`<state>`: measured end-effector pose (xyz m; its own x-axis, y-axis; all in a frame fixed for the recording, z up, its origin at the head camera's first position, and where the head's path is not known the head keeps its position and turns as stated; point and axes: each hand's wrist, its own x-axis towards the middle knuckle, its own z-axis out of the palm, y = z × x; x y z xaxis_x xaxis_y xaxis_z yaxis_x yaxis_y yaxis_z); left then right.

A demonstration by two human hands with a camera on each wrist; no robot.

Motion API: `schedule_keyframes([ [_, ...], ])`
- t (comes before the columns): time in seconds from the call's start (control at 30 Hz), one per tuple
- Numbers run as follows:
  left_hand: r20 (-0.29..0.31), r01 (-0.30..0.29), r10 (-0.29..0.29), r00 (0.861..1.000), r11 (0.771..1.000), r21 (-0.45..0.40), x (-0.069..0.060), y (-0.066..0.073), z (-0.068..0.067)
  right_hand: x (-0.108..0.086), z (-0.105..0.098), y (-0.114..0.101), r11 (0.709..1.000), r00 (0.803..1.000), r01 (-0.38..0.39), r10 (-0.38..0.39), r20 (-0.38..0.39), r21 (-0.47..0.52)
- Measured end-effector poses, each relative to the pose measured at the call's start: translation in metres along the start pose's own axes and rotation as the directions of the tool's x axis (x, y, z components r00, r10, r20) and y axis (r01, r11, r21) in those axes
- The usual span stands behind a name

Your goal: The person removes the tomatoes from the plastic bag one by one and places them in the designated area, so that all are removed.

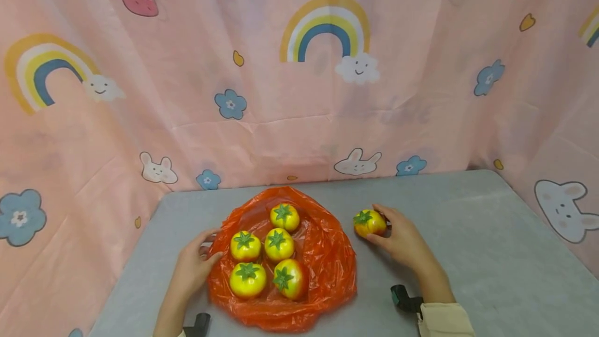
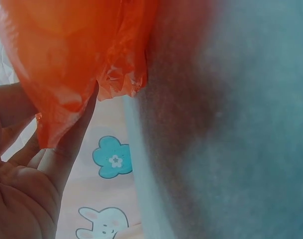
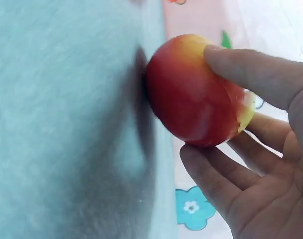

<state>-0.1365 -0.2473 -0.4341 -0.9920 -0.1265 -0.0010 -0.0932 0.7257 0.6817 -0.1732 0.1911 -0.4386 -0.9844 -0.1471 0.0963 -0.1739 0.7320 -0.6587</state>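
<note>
A thin orange-red plastic bag (image 1: 329, 259) lies spread on the table, its rim bunched up around several yellow-red tomatoes (image 1: 247, 280) with green star-shaped tops. At the bag's left edge, my left hand (image 1: 189, 264) holds the film; in the left wrist view a corner of the bag (image 2: 56, 109) sits between thumb and fingers. To the right of the bag, my right hand (image 1: 404, 238) grips a single tomato (image 1: 367, 224). The right wrist view shows the red underside of this tomato (image 3: 191, 94), thumb on one side and fingers on the other, low over the tabletop.
The grey table (image 1: 477, 254) has a rounded far corner at the right. Behind it and along both sides hangs a pink curtain (image 1: 262, 144) printed with rainbows, flowers and rabbits. A dark wrist-worn device (image 1: 404, 299) sits by the right wrist, another (image 1: 198, 325) by the left.
</note>
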Motion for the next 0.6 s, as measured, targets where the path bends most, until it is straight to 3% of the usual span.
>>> schedule_keyframes([
  [0.33,0.009,0.016,-0.016,1.0,1.0,0.005,-0.0005,-0.0003,-0.0009,0.0003,-0.0041,0.01,1.0,1.0,0.002,-0.002,-0.002,-0.018],
  [0.6,0.0,0.005,-0.005,1.0,1.0,0.01,-0.0005,-0.0011,-0.0006,-0.0015,-0.0065,0.0094,0.999,0.999,-0.031,0.032,0.043,-0.021],
])
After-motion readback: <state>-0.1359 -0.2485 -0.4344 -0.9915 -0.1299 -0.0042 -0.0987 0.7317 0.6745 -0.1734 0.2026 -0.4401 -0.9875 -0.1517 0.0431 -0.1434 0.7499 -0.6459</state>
